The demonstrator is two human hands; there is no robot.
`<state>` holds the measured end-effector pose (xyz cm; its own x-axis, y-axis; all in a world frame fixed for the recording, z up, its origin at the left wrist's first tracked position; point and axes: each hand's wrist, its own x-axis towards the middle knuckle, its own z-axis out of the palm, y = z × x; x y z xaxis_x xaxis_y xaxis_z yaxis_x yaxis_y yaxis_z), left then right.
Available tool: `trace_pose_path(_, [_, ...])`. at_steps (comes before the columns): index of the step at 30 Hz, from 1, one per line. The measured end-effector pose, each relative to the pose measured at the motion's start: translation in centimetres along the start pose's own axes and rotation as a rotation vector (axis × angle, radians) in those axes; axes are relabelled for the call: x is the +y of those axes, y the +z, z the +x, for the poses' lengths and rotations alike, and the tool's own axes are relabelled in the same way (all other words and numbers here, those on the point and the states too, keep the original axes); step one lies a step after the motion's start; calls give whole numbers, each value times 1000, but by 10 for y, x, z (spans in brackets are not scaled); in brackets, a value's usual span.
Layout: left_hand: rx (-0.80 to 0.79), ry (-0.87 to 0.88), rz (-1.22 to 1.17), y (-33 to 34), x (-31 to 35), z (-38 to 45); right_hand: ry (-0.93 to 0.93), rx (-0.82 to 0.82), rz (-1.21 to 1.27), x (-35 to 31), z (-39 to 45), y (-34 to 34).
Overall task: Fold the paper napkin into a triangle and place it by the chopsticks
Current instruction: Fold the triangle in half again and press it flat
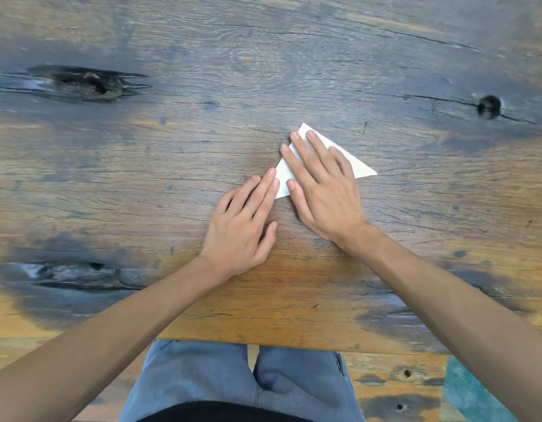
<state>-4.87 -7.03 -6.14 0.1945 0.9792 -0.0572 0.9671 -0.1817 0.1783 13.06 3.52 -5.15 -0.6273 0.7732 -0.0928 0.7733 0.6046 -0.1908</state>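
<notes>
A white paper napkin (359,166) lies on the wooden table (141,153), folded into a triangle, right of centre. My right hand (321,190) lies flat on top of it with fingers spread, covering most of its middle. My left hand (248,220) rests on the table just left of the napkin, its fingertips touching the napkin's lower left edge. No chopsticks are in view.
The tabletop is rough wood with dark knots at the far left (87,83) and far right (489,106). The table's near edge runs just above my lap in blue jeans (233,379).
</notes>
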Motion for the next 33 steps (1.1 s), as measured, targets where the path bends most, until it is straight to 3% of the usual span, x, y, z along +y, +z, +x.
trace_pose_path(22, [-63,-19,-90,-15,2,6,83,-46,17,21,-15,4])
trace_pose_path(27, [13,-23,-247,-29,22,54,76,-39,32,20,-16,4])
trace_pose_path(33, [-105,17,-160,-11,28,99,74,-28,8,18,-15,3])
